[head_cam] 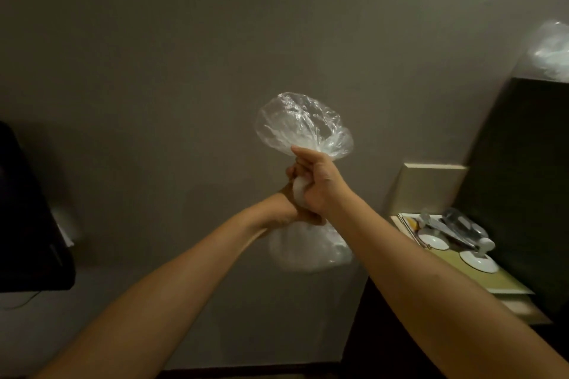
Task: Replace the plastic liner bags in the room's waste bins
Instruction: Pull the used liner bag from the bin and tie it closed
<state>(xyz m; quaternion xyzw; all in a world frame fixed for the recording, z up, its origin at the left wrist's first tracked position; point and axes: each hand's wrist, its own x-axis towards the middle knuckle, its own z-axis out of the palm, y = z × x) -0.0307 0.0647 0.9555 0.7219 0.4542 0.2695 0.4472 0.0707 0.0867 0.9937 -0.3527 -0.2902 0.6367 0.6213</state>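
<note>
A clear plastic liner bag (303,124) is held up in front of a grey wall. Its gathered neck runs through both fists. My right hand (320,184) grips the neck from the right, with the loose top of the bag puffing out above it. Just below and to the left, my left hand (292,209) grips the same neck, partly hidden behind the right hand. The bag's lower part hangs beneath the hands and looks whitish inside; what it holds is unclear. No waste bin is in view.
A dark cabinet (523,181) stands at the right. Beside it a tray (498,283) carries white saucers (432,241) and upturned glasses. Another clear plastic bag (551,52) lies on the cabinet top. A black screen (27,224) juts in at the left.
</note>
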